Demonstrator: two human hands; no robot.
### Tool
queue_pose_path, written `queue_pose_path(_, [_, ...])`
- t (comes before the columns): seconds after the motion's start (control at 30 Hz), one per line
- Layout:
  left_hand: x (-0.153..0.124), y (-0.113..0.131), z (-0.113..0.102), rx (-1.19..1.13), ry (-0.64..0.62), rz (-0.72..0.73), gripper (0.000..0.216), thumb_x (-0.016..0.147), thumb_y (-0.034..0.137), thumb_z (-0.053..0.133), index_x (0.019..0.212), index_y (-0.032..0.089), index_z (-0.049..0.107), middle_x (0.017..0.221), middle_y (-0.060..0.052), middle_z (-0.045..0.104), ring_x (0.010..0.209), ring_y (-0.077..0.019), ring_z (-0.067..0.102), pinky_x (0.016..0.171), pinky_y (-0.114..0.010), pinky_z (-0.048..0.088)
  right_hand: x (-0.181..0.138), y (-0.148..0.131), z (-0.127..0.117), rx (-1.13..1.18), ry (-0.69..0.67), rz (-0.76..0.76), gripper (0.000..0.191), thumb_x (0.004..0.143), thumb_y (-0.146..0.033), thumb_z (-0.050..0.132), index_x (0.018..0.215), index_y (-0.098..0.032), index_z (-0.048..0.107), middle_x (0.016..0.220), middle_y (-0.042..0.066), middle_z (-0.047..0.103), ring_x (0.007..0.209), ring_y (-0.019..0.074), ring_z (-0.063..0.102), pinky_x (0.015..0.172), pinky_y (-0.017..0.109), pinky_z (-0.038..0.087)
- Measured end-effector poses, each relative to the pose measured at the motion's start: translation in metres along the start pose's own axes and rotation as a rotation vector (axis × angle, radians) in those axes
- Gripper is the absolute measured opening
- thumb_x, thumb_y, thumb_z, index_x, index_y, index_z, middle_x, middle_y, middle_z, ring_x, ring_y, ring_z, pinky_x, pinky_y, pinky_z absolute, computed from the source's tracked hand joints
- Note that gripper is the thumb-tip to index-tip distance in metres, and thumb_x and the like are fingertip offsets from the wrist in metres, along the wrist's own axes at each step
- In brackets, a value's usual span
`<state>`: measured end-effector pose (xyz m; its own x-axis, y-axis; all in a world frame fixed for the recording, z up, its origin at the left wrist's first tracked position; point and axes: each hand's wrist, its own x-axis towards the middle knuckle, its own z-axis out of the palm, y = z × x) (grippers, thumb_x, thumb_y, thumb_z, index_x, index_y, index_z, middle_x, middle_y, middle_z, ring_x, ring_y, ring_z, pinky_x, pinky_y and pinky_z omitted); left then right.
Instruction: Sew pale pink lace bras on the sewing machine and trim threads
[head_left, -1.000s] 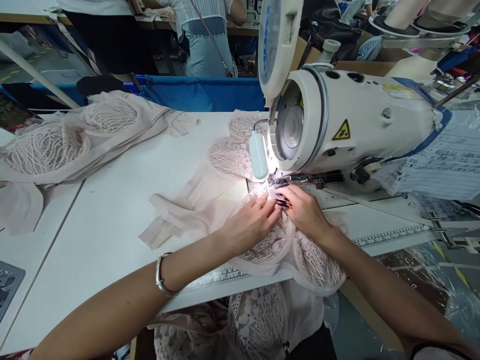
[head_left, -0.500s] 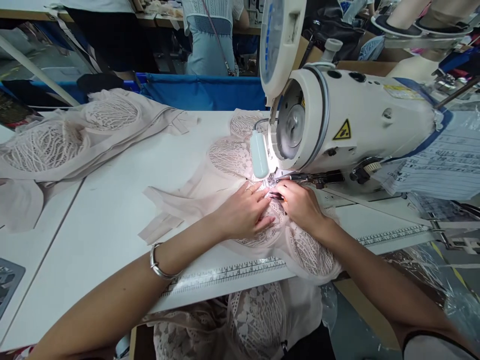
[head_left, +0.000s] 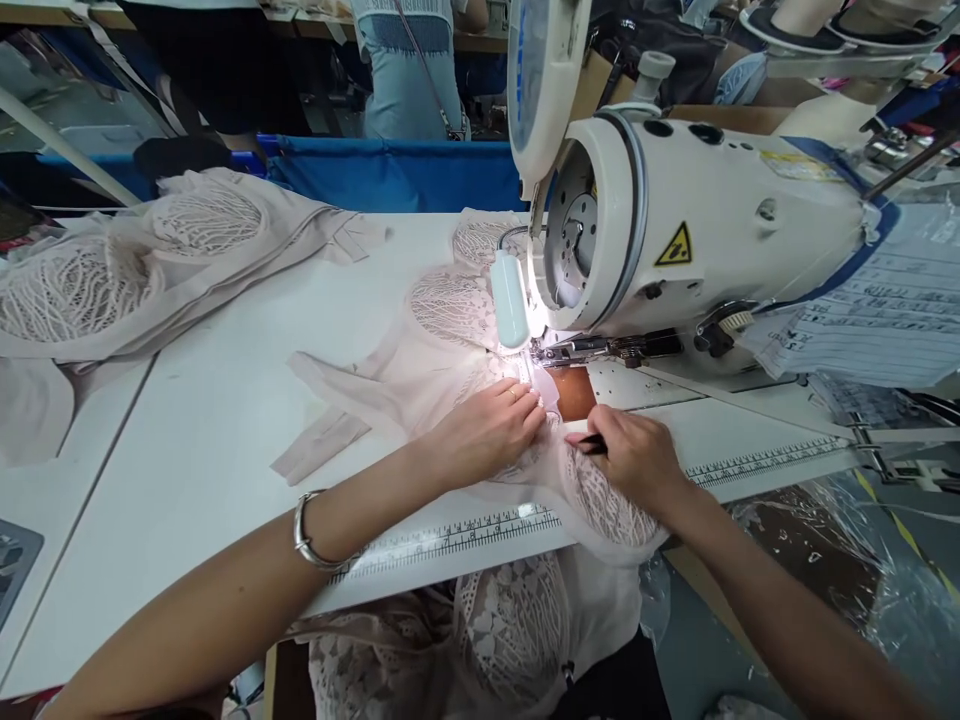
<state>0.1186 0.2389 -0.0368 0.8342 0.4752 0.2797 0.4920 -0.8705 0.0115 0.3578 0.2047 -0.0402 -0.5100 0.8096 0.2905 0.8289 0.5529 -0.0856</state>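
A pale pink lace bra [head_left: 450, 310] lies under the presser foot of the white sewing machine [head_left: 720, 220], its near cup [head_left: 607, 500] hanging over the table's front edge. My left hand [head_left: 491, 430] is closed on the bra just in front of the lit needle area, fingers together and curled at the fabric. My right hand [head_left: 637, 455] is closed around a small black tool [head_left: 592, 444], mostly hidden in the fingers; its kind does not show. This hand is above the near cup, right of my left hand. A brown patch [head_left: 574, 392] shows on the machine bed.
Another lace bra [head_left: 210, 225] lies at the table's left. Further lace pieces [head_left: 514, 620] rest below the front edge. A ruler strip [head_left: 465, 535] runs along that edge. Papers [head_left: 877, 300] hang at the right. Beyond the blue cloth [head_left: 397, 175], other people stand.
My right hand has drawn back from the needle area, toward me and to the right, with the black tool. My left hand's fingers have curled closer together. The brown patch is now uncovered.
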Motion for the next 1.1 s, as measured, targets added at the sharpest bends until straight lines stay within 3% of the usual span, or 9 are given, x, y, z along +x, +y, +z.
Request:
queue_pose_path(0.07, [0.001,-0.003,0.001,-0.013,0.014,0.002,0.034,0.107,0.018,0.035,0.107,0.012,0.068,0.104,-0.012,0.074,0.095,-0.0221,0.067,0.092,-0.04,0.05,0.013,0.008,-0.005,0.004,-0.097,0.04,0.018,0.093,-0.023,0.053,0.103,-0.02,0.067,0.064,0.0,0.068,0.055,0.0163,0.055,0.053,0.028,0.027])
queue_pose_path(0.17, [0.001,-0.006,-0.001,-0.015,0.029,0.029,0.039,0.11,0.026,0.032,0.108,0.013,0.069,0.102,-0.01,0.075,0.096,-0.0223,0.067,0.094,-0.041,0.05,0.032,0.011,-0.012,-0.036,-0.268,0.041,0.061,0.08,-0.013,0.057,0.138,-0.029,0.06,0.069,-0.002,0.073,0.057,0.0172,0.056,0.054,0.029,0.023])
queue_pose_path(0.27, [0.002,-0.007,-0.004,-0.013,0.024,0.03,0.042,0.11,0.03,0.033,0.106,0.011,0.071,0.103,-0.012,0.075,0.099,-0.0247,0.065,0.094,-0.043,0.048,0.045,0.009,-0.013,-0.078,-0.358,0.044,0.078,0.073,-0.009,0.057,0.148,-0.032,0.054,0.069,-0.001,0.074,0.056,0.0173,0.053,0.054,0.03,0.021])
queue_pose_path(0.43, [0.001,-0.007,-0.007,0.02,-0.008,-0.011,0.046,0.11,0.027,0.03,0.093,0.013,0.071,0.11,-0.011,0.072,0.101,-0.025,0.061,0.097,-0.043,0.04,0.056,0.008,-0.009,-0.092,-0.372,0.05,0.077,0.073,-0.009,0.054,0.147,-0.029,0.056,0.07,0.001,0.074,0.059,0.0181,0.055,0.056,0.031,0.022])
queue_pose_path(0.63, [-0.003,-0.009,-0.007,0.014,-0.008,-0.025,0.04,0.11,0.035,0.033,0.123,0.012,0.063,0.104,-0.011,0.072,0.106,-0.0263,0.062,0.108,-0.048,0.027,0.057,0.015,-0.004,-0.024,-0.237,-0.036,0.06,0.075,-0.009,0.055,0.131,-0.025,0.069,0.083,0.002,0.079,0.074,0.0199,0.066,0.06,0.029,0.031])
queue_pose_path(0.73, [-0.004,-0.011,-0.007,0.018,0.002,-0.035,0.04,0.109,0.039,0.036,0.119,0.013,0.065,0.109,-0.013,0.071,0.114,-0.0295,0.061,0.108,-0.05,0.026,0.057,0.017,-0.004,0.004,-0.193,-0.053,0.057,0.076,-0.008,0.055,0.126,-0.028,0.072,0.094,0.001,0.081,0.082,0.0202,0.069,0.061,0.029,0.035])
queue_pose_path(0.9, [-0.004,-0.012,-0.005,-0.012,0.005,-0.061,0.043,0.109,0.039,0.035,0.118,0.011,0.066,0.12,-0.015,0.07,0.12,-0.031,0.059,0.111,-0.052,0.024,0.06,0.02,-0.004,-0.021,-0.241,-0.018,0.065,0.073,-0.006,0.053,0.132,-0.029,0.068,0.089,-0.001,0.081,0.076,0.0198,0.069,0.058,0.029,0.034])
queue_pose_path(1.1, [-0.004,-0.013,-0.004,0.021,0.017,-0.067,0.042,0.109,0.041,0.034,0.124,0.014,0.063,0.119,-0.015,0.071,0.122,-0.0312,0.059,0.111,-0.056,0.026,0.06,0.027,0.002,0.094,-0.209,-0.078,0.053,0.079,-0.006,0.052,0.122,-0.028,0.073,0.095,0.001,0.08,0.086,0.0179,0.069,0.07,0.027,0.043])
